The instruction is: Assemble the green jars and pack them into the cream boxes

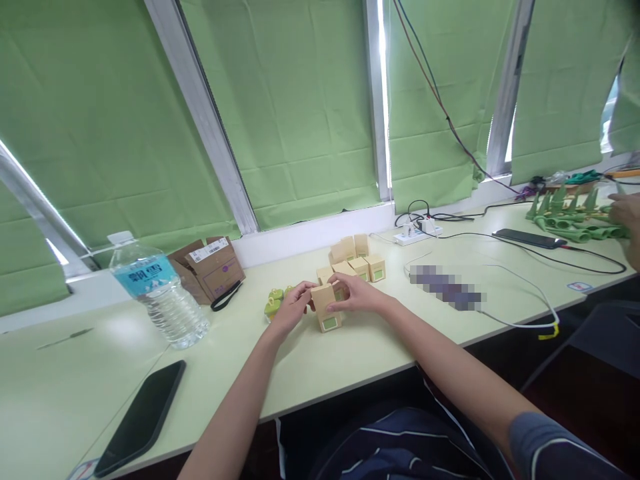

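Observation:
My left hand (289, 309) and my right hand (357, 294) both grip a small tan cardboard box (326, 307) with a green label, held upright on the pale green table (350, 353). Fingers of both hands curl round its top. Just behind it stand several more tan boxes (356, 260) in a loose cluster. Small green objects (274, 303) lie on the table beside my left hand.
A water bottle (159, 293) and a brown carton (210, 267) stand at left; a black phone (143, 417) lies near the front edge. A power strip (417, 232), cables and another phone (530, 238) lie right. Another person's hand (627, 217) is beside green cone-shaped parts (570, 213).

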A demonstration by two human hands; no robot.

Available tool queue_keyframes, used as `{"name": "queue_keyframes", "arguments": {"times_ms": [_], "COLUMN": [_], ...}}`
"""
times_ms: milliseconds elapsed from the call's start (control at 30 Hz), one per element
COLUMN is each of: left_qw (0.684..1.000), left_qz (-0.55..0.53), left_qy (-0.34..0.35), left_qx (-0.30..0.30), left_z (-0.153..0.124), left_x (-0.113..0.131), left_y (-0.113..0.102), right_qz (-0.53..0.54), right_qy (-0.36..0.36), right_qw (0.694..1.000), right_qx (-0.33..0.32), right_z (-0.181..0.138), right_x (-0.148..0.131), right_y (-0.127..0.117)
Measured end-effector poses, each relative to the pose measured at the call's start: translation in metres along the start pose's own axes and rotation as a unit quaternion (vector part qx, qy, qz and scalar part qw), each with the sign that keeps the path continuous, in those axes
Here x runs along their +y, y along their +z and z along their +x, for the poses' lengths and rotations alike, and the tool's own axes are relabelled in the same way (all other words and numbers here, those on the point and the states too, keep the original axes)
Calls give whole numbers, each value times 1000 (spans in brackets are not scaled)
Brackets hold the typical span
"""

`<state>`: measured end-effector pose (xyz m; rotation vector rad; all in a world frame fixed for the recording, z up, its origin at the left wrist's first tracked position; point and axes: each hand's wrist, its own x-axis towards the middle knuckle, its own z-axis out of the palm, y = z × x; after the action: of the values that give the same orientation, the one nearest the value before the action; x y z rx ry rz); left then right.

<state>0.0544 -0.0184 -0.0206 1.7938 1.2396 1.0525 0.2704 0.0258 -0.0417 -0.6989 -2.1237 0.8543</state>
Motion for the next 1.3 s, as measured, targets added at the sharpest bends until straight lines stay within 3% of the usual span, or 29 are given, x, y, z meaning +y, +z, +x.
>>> {"name": "queue_keyframes", "arguments": {"times_ms": [400, 600, 933, 1067, 1300], "left_qw": [997, 998, 999, 999, 999], "left_qz": [-18, -13, -7, -7, 14], "left_qy": [27, 38, 34, 42, 37], "left_qx": [63, 51, 41, 28, 6], "left_z": [-2, -2, 0, 3, 2], "left_x": [6, 7, 1, -4, -4], "left_y": [-2, 0, 0, 0, 1], "right_qz": [9, 67, 137, 106, 66], "right_qy": [-69, -71, -152, -125, -73], "right_qw": [996, 994, 976, 982, 993], "right_qx": [50, 53, 75, 93, 67], "right_z": [1, 0, -1, -2, -3], "right_x": [0, 2, 10, 9, 2], "right_y": [0, -2, -4, -3, -3]}}
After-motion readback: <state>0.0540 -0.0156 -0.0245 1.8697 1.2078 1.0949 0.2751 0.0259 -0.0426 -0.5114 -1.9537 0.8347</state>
